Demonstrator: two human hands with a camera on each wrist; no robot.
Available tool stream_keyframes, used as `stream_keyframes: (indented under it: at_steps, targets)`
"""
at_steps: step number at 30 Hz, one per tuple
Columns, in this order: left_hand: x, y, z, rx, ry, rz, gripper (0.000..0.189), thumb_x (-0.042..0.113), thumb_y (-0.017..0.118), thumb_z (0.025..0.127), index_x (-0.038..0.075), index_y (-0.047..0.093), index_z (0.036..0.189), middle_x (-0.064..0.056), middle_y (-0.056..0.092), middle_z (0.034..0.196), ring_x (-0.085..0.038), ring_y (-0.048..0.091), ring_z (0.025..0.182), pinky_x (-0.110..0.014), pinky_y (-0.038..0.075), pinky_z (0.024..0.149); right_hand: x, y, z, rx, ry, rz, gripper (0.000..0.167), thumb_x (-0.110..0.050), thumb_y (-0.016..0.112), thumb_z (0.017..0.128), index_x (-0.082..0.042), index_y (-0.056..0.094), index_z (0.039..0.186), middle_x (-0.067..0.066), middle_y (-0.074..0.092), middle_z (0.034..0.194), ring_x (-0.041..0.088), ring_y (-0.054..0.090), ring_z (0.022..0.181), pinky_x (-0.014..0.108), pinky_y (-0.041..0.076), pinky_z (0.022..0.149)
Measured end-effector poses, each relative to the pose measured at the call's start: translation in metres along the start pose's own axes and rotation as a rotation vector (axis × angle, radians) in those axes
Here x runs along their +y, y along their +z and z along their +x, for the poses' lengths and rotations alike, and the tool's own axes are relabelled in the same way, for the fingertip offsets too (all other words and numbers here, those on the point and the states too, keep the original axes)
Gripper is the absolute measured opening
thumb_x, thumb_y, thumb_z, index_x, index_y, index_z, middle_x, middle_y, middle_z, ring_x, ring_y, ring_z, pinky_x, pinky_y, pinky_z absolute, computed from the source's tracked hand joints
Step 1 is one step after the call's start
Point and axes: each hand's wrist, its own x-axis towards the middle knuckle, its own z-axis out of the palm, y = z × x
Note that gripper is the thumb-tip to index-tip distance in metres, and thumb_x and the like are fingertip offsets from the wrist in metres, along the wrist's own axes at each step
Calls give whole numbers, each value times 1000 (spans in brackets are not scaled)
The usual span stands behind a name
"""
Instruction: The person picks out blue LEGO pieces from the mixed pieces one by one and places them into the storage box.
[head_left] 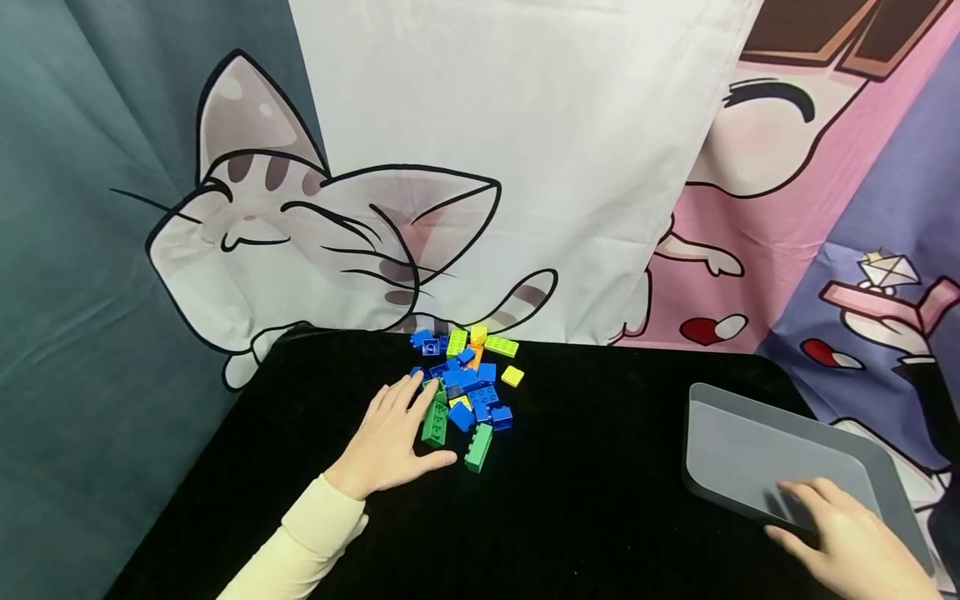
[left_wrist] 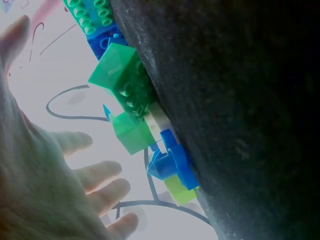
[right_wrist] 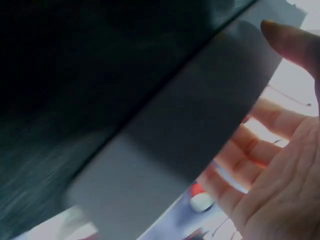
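Currently, both hands are standing well apart, each over a different item on the black-covered table (head_left: 600, 475). The left hand (head_left: 386, 437) is hovering at the left side of the toy building bricks (head_left: 461, 381), its fingers spreading apart and gripping nothing. In the left wrist view, its fingertips are showing a gap from the bricks; contact by the index finger is not being confirmed from the head view. A dark green brick (head_left: 434, 423) is lying between index finger and thumb. A lighter green brick (head_left: 478, 448) is lying just past the thumb tip, its long axis pointing away from the person and slightly rightward.

The right hand (head_left: 847, 533) is hanging at the near side of the grey tray (head_left: 750, 450), thumb and fingers parting about the near wall without visibly clamping it; touch is remaining unverifiable. The governing relation, in my judgement: the bricks are lying leftward of the tray, nearer the left hand, while the tray's long axis is slanting from far left to near right.
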Motion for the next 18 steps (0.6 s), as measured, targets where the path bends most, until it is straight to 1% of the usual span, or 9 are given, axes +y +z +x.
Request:
stream_keyframes:
  at_steps: [1, 4, 6, 7, 9, 10, 11, 14, 18]
  targets:
    - [0, 0, 0, 8, 5, -5, 109, 77, 67, 82, 12, 33, 163, -18, 31, 168, -42, 32, 154, -66, 27, 122, 8, 0, -6, -10, 2, -26, 58, -35, 96, 65, -2, 72, 106, 12, 65, 98, 34, 66, 86, 58, 54, 74]
    - [-1, 1, 1, 21, 6, -25, 107, 73, 71, 82, 11, 35, 161, -19, 36, 165, -43, 38, 150, -66, 32, 119, 24, 1, -17, -18, -3, -84, 43, -27, 97, 62, -10, 73, 93, 1, 62, 88, 17, 62, 73, 44, 55, 64]
    - [-3, 1, 1, 19, 0, -32, 105, 71, 72, 82, 12, 36, 161, -19, 38, 164, -43, 40, 148, -65, 35, 118, 30, 3, -20, -42, 0, -97, 34, -21, 96, 64, -14, 72, 88, -4, 60, 83, 9, 55, 67, 37, 50, 58]
    - [-4, 1, 1, 18, -2, -35, 104, 70, 72, 82, 12, 37, 160, -19, 39, 163, -42, 40, 148, -65, 36, 117, 31, 3, -21, -39, -6, -109, 31, -19, 95, 64, -17, 71, 84, -7, 57, 80, 5, 50, 64, 34, 47, 55]
    - [-6, 1, 2, 15, -2, -32, 101, 68, 73, 83, 12, 39, 159, -19, 41, 161, -40, 42, 147, -63, 38, 116, 32, 4, -22, -53, -19, -124, 30, -17, 94, 65, -22, 68, 79, -11, 52, 75, 0, 42, 61, 31, 41, 52]
    - [-7, 1, 2, 17, 1, -30, 99, 65, 74, 83, 11, 41, 158, -19, 42, 160, -39, 43, 146, -63, 39, 115, 32, 5, -23, -44, -35, -126, 31, -16, 93, 65, -24, 66, 77, -13, 49, 73, -2, 39, 60, 31, 40, 52]
    - [-9, 0, 3, 18, 3, -27, 96, 61, 75, 83, 10, 42, 157, -19, 44, 159, -38, 44, 144, -62, 41, 114, 30, 5, -22, -38, -50, -124, 32, -14, 93, 65, -25, 65, 76, -14, 47, 72, -2, 38, 60, 32, 39, 52]
    - [-13, 0, 4, 25, 4, -14, 89, 48, 77, 80, 7, 47, 153, -17, 49, 152, -37, 49, 138, -59, 45, 109, 18, 3, -18, -41, -87, -124, 33, -15, 93, 65, -27, 64, 75, -17, 47, 71, -4, 41, 59, 31, 43, 52]
    - [-20, -1, 5, 31, -15, 4, 82, 33, 76, 74, 2, 52, 145, -16, 56, 140, -35, 55, 125, -55, 50, 102, -11, 0, -6, -38, -153, -28, 32, -15, 93, 67, -29, 67, 79, -24, 49, 73, -9, 43, 62, 27, 44, 53]
